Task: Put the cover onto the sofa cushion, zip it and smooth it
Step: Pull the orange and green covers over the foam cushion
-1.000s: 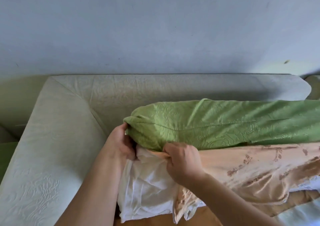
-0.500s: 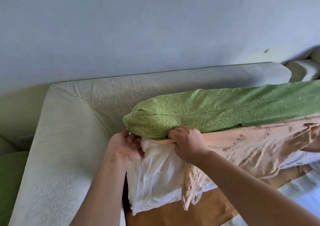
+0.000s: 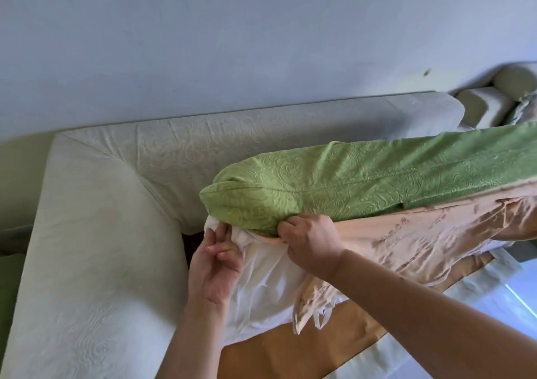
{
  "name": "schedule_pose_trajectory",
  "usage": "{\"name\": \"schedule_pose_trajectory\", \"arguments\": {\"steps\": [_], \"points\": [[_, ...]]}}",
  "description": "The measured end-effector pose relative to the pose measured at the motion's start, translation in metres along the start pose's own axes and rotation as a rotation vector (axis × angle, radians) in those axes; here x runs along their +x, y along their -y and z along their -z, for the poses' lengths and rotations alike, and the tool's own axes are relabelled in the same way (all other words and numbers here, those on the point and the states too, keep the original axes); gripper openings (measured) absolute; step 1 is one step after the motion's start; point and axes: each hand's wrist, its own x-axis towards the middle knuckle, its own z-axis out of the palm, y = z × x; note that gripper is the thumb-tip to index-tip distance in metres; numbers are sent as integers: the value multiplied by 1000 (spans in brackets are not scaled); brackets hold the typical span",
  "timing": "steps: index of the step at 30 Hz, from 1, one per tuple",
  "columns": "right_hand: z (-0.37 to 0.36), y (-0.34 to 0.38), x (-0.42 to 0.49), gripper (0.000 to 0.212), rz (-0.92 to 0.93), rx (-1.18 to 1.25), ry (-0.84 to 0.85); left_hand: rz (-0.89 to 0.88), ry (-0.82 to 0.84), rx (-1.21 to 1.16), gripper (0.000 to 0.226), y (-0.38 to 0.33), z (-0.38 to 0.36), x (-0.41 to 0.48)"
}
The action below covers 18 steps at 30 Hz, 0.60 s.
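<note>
Hem of the green embossed fabric cover (image 3: 348, 187) is pinched by the right hand (image 3: 311, 242), seemingly to be drawn over the white-and-peach sofa cushion (image 3: 267, 274) on the pale sofa (image 3: 96, 233), its corner steadied by the straight-fingered left hand (image 3: 215, 262)

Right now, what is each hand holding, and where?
Right hand grips the green cover at its open edge; left hand holds nothing, fingers touching the white cushion.
</note>
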Motion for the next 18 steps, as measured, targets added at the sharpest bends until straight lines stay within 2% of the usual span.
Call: {"name": "schedule_pose_trajectory", "arguments": {"steps": [2, 4, 5, 7, 9, 11, 12, 13, 15, 17, 18], "points": [[-1, 0, 5, 17, 15, -47, -8, -43, 108, -14, 43, -4, 9, 9], [3, -1, 6, 15, 0, -51, -75, -38, 144, -25, 44, -7, 4, 18], [6, 0, 3, 14, -17, -31, -118, -10, 119, -38, 40, -8, 0, 20], [8, 5, -1, 14, -34, 52, -162, -67, -71, 11, 31, -10, -12, 20], [-2, 10, -7, 18, -10, 180, -116, -130, -195, 14, 41, -15, -19, 28], [-21, 18, -17, 20, -9, 267, 44, -93, -186, 14, 47, -19, -20, 34], [-35, 20, -23, 18, -15, 274, 180, -62, -172, 8, 49, -21, -11, 37], [-50, 24, -27, 15, -2, 274, 331, -1, -103, -30, 51, -21, 3, 37], [-78, 35, -29, 12, 38, 163, 517, 126, 17, -124, 55, -18, 32, 35], [-97, 41, -18, 12, 42, 159, 707, 98, -5, -77, 42, -26, 45, 31], [-106, 41, -13, 22, 53, 127, 782, 71, -46, -24, 31, -34, 48, 32]]}}
